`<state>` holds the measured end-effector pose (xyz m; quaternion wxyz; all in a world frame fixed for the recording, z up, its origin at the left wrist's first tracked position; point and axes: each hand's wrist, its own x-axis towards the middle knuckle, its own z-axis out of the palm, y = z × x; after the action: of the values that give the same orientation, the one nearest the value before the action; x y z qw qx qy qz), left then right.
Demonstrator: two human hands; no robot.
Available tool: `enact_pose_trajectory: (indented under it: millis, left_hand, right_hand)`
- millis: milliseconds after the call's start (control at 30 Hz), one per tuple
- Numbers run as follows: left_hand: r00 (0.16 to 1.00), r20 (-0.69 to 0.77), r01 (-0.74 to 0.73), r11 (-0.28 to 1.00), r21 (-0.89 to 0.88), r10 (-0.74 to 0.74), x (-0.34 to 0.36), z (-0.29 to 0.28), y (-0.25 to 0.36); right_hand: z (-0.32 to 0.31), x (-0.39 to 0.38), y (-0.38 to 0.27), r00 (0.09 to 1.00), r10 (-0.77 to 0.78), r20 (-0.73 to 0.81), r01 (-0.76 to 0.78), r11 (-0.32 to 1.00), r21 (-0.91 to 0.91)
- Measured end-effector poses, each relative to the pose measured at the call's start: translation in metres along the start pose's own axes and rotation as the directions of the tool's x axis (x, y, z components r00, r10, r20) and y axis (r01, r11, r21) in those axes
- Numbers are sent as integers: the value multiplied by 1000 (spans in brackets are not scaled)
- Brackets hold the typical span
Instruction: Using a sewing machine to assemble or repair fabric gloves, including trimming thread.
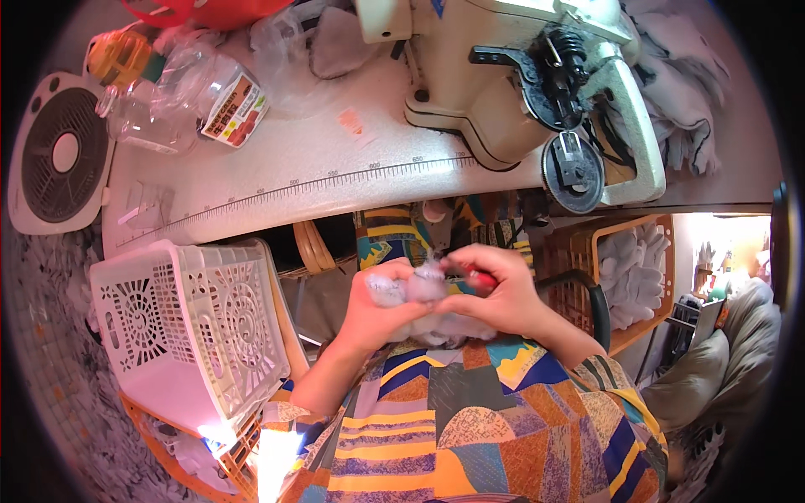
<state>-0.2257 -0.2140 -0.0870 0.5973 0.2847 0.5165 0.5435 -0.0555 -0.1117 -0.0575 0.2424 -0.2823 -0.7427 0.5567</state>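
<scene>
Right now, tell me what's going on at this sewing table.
A person sits in front of the sewing machine, working in their lap rather than at the needle. The left hand grips a grey knitted glove, and the right hand pinches it at the top while holding a small red-handled tool. A white basket stands to their left, and a crate of white gloves to their right. A fan and plastic bottles lie on the table.

A pale worktop [277, 180] carries a cream sewing machine [511, 75] – a round white fan [54, 155] at its left. Below, a white lattice basket [189, 331] glows under bright light.
</scene>
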Motion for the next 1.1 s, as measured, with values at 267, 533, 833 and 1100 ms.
enact_pose_trajectory:
  millis: [267, 533, 833, 1100]
  left_hand:
    - [890, -19, -452, 889, 72, 455, 13, -23, -13]
    - [695, 74, -670, 681, -295, 715, 43, -24, 10]
    - [574, 268, -401, 550, -732, 774, 91, 14, 45]
    - [914, -307, -355, 890, -288, 265, 23, -14, 49]
  right_hand:
    - [-50, -23, 56, 970, -128, -208, -22, 802, -597]
    - [-71, -61, 57, 957, 18, -289, -232, 642, -731]
    - [-11, 59, 17, 906, -116, 408, -49, 927, 372]
    - [14, 68, 15, 991, -45, 126, 16, 975, 223]
